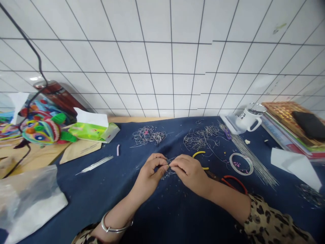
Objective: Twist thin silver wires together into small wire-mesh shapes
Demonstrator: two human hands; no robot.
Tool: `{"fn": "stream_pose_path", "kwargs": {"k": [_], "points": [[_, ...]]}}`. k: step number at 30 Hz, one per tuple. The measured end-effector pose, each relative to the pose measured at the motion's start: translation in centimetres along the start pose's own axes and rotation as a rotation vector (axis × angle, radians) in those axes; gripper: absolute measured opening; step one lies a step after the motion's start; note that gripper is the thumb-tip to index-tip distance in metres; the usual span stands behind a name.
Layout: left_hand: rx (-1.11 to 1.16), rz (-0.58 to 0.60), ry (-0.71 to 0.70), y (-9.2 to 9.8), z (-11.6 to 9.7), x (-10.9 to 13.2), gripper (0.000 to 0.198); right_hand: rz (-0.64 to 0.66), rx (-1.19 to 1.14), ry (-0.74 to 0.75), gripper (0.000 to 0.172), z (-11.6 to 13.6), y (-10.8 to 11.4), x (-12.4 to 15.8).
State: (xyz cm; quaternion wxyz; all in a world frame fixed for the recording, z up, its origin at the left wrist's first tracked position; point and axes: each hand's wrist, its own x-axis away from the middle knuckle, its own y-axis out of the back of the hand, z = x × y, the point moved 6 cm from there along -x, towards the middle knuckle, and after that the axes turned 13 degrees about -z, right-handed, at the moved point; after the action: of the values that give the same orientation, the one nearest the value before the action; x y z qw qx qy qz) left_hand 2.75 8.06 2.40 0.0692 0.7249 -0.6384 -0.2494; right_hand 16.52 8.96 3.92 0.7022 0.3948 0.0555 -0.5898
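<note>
My left hand [153,169] and my right hand [190,172] meet over the middle of the dark blue cloth [106,200]. Thumb and fingers of both are pinched together, tip to tip, on a thin wire, mostly hidden by the fingers. Short silvery wire pieces [171,173] lie beneath and between the hands. Beside my right hand are yellow-handled pliers [199,154], partly covered by it. Red-handled pliers [237,181] lie behind my right forearm. Two tangles of wire, a left one [149,135] and a right one [201,136], rest beyond the hands.
On the right are a clear ring-shaped dish [241,164] with pink beads, a bundle of straight wires [255,161], a white mug [250,118] and stacked books with a phone [309,124]. Leftward lie thin rods [96,165], a green tissue pack [88,130] and a plastic bag [33,200].
</note>
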Motion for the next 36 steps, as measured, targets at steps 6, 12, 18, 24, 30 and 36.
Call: {"fn": "stream_pose_path", "kwargs": {"k": [6, 12, 18, 24, 30, 36], "points": [[0.133, 0.009, 0.147, -0.3, 0.5, 0.2, 0.012, -0.039, 0.012, -0.030, 0.015, -0.4, 0.3, 0.1], [0.173, 0.066, 0.176, -1.0, 0.4, 0.6, 0.014, -0.083, 0.016, -0.062, 0.014, -0.6, 0.5, 0.2], [0.152, 0.068, 0.157, -1.0, 0.6, 0.5, 0.015, 0.029, 0.057, 0.003, 0.013, -0.8, 0.1, 0.1], [0.055, 0.063, 0.073, -1.0, 0.1, 0.3, 0.013, 0.120, 0.148, 0.078, 0.018, -0.9, -0.3, 0.3], [0.028, 0.049, 0.057, -0.8, 0.1, 0.3, 0.012, 0.072, 0.075, 0.018, 0.011, -1.0, 0.0, 0.1], [0.000, 0.064, 0.008, -0.9, -0.4, 0.5, 0.012, -0.010, -0.001, -0.099, 0.013, -1.0, 0.6, -0.1]]}}
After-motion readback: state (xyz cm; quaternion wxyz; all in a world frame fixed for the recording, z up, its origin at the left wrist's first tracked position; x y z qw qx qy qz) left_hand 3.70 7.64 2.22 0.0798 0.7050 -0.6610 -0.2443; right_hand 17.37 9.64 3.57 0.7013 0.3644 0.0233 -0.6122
